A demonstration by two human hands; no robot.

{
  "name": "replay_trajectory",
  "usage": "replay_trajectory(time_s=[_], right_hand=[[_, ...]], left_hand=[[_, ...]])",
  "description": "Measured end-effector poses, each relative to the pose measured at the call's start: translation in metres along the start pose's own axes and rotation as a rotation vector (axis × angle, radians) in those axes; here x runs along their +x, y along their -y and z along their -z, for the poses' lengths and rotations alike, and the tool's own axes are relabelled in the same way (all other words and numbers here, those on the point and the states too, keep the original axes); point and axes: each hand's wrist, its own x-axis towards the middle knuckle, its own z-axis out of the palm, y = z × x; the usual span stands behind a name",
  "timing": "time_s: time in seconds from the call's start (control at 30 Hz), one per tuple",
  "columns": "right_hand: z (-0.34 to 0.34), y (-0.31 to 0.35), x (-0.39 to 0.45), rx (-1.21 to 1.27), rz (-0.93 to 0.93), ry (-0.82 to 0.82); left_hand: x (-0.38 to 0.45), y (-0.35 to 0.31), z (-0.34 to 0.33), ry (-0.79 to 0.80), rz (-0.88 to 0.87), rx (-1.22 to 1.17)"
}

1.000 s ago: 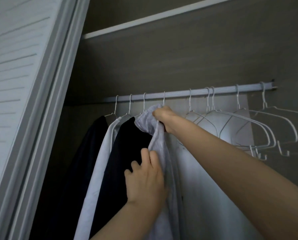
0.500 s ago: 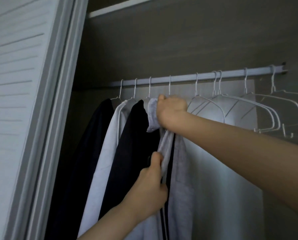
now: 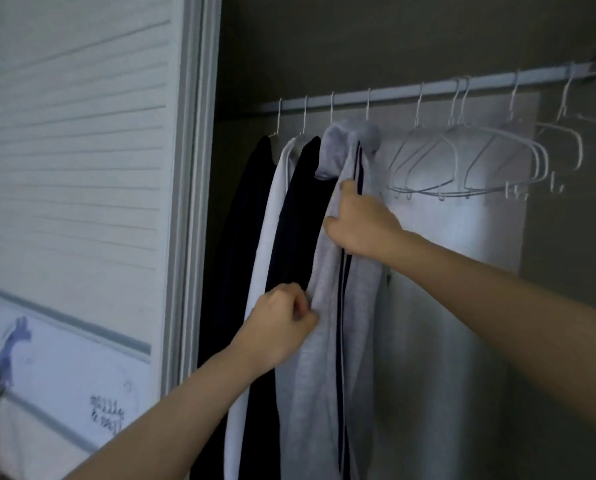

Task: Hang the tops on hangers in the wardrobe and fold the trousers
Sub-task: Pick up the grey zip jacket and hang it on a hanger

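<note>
A light grey top [image 3: 327, 271] with dark stripes hangs from a white hanger on the wardrobe rail [image 3: 428, 91]. My right hand [image 3: 359, 226] grips its front edge below the collar. Lower down, my left hand [image 3: 279, 327] pinches the grey cloth at its left edge. To the left of it hang a black top [image 3: 296, 220], a white top [image 3: 272, 209] and another dark top [image 3: 241, 220]. Several bare white hangers [image 3: 480, 161] hang on the rail to the right.
The louvred white wardrobe door [image 3: 82, 150] stands at the left, its frame right beside the dark tops. The wardrobe's back wall [image 3: 463, 306] is pale behind the clothes. A blue mark and scribbled writing show on the door's lower panel.
My right hand has let go of the collar at the hanger and dropped to the top's front edge. My left hand has moved down and left on the cloth. The view has shifted right.
</note>
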Motion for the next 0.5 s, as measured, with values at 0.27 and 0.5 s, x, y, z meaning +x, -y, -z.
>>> replay_trajectory(time_s=[0.27, 0.5], right_hand=[[-0.050, 0.027, -0.138, 0.442, -0.055, 0.082], [-0.097, 0.081, -0.271, 0.791, -0.021, 0.418]], left_hand=[[-0.149, -0.004, 0.044, -0.117, 0.300, -0.215], [-0.314, -0.017, 0.068, -0.352, 0.588, -0.108]])
